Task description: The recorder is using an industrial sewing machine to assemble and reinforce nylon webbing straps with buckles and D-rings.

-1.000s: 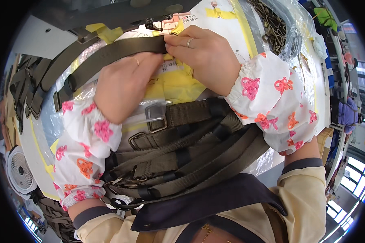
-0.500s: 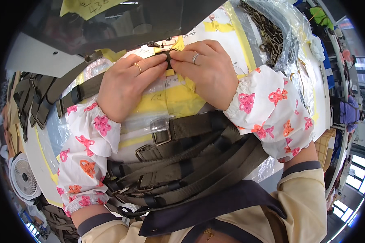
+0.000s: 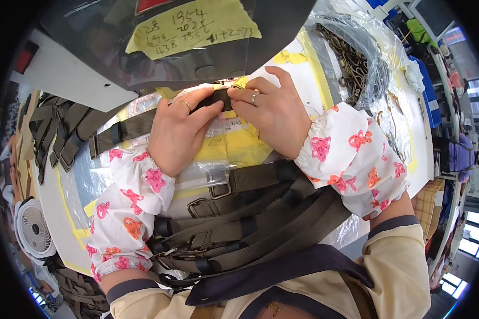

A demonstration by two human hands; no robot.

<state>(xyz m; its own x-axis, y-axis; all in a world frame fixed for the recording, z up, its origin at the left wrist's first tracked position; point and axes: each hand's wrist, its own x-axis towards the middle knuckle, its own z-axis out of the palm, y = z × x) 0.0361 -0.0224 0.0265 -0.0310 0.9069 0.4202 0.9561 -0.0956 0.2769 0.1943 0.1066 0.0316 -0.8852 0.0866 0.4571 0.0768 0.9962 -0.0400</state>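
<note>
An olive-brown webbing strap (image 3: 135, 125) runs in from the left and passes beneath my left hand (image 3: 176, 130). My left fingers and thumb press its dark end section down just before the lit needle area of a sewing machine (image 3: 197, 58). My right hand (image 3: 275, 116) pinches the other side of that section, its fingers bent and close to the left fingertips. The machine's body hides the needle and part of the strap's end. Yellow tape (image 3: 239, 83) shows beside the right fingertips.
A heap of webbing straps with metal buckles (image 3: 250, 212) lies between my forearms. More straps (image 3: 64, 127) sit at the left. A plastic bag of metal hooks (image 3: 348, 64) stands far right. A white fan (image 3: 35, 228) is at the lower left, beside the table.
My fingertips have moved slightly apart, with more dark strap showing between them. My right fingers have curled more. The view has shifted, bringing more of the machine's front and its yellow note into sight.
</note>
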